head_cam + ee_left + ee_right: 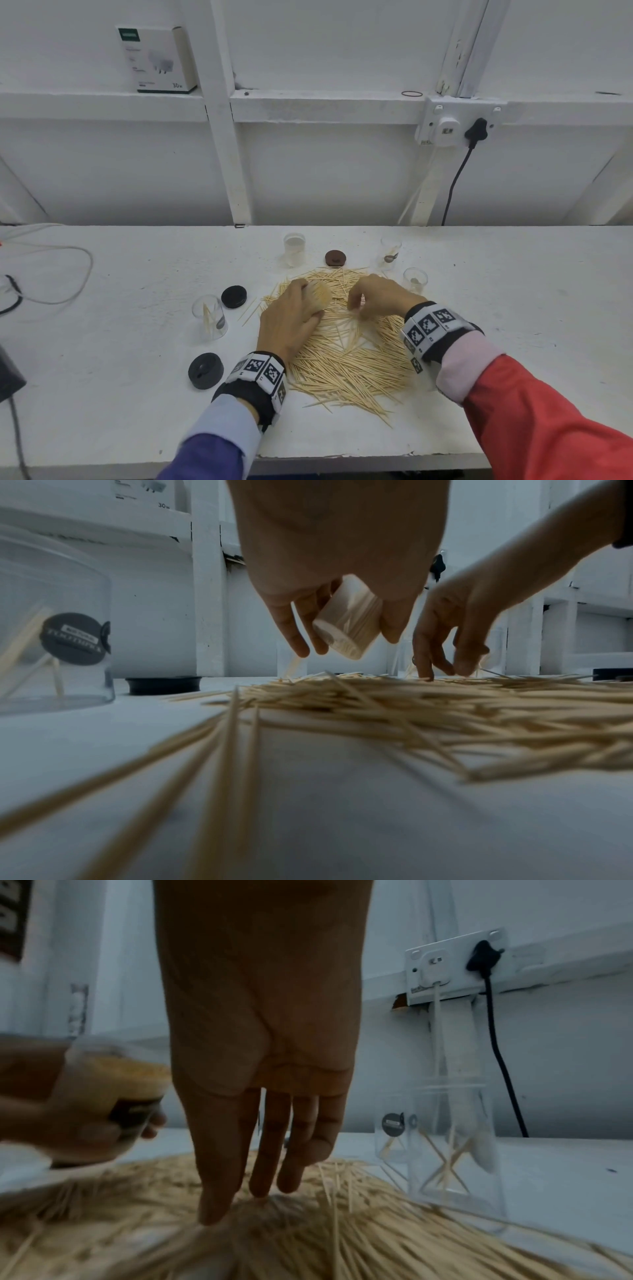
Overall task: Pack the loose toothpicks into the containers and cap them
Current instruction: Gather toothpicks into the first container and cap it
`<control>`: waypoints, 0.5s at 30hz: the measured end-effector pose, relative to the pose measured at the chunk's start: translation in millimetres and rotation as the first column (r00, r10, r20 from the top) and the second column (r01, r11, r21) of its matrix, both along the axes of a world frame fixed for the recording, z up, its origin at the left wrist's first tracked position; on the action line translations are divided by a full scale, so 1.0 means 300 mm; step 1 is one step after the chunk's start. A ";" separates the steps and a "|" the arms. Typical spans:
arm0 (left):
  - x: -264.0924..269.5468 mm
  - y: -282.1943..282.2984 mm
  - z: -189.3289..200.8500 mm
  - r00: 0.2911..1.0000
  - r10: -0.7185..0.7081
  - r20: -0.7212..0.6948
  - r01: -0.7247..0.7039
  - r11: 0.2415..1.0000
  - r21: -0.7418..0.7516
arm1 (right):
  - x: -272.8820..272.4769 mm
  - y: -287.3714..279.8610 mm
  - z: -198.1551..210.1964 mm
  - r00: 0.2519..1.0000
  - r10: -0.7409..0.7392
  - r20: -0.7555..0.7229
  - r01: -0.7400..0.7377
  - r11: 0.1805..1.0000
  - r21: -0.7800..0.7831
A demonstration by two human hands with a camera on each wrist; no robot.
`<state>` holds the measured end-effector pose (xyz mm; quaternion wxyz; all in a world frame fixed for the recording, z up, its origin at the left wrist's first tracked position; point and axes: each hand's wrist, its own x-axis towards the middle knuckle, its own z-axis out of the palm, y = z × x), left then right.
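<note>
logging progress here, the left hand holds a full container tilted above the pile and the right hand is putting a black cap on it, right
Not quite. The right hand is picking at the toothpick pile, not capping; the head view shows it. The left hand does hold the full container tilted.

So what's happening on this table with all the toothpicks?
A person is packing toothpicks into small clear containers. The left hand grips a container packed full of toothpicks, tilted above the pile of loose toothpicks, and it has no cap yet. The right hand reaches down into the pile with its fingertips. Four more clear containers stand uncapped around the pile, at least three holding only a few sticks, and three caps lie loose on the table.
</note>
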<state>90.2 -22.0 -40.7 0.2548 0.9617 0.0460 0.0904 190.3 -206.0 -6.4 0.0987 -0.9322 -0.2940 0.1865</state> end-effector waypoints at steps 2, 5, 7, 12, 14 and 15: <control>0.001 0.001 0.002 1.000 -0.003 -0.001 0.003 1.000 0.017 | -0.013 -0.006 -0.024 0.998 0.048 0.028 -0.046 0.996 -0.071; 0.001 0.001 0.003 1.000 -0.009 -0.002 0.009 0.999 0.040 | -0.018 -0.009 -0.038 0.993 0.083 0.078 -0.078 0.995 -0.064; 0.001 0.000 0.005 1.000 -0.011 -0.003 0.011 0.999 0.047 | -0.015 -0.013 -0.042 0.989 0.100 0.109 -0.094 0.994 -0.062; -0.001 -0.001 0.007 1.000 -0.009 -0.001 0.009 0.999 0.041 | -0.018 -0.021 -0.054 0.970 0.101 0.220 -0.088 0.994 -0.066; 0.001 0.001 0.006 1.000 -0.011 0.001 0.011 0.999 0.043 | -0.017 -0.025 -0.061 0.967 0.086 0.241 -0.074 0.996 -0.058; 0.002 0.002 0.004 1.000 -0.011 0.001 0.011 0.999 0.047 | -0.016 -0.028 -0.065 0.968 0.078 0.238 -0.067 0.996 -0.051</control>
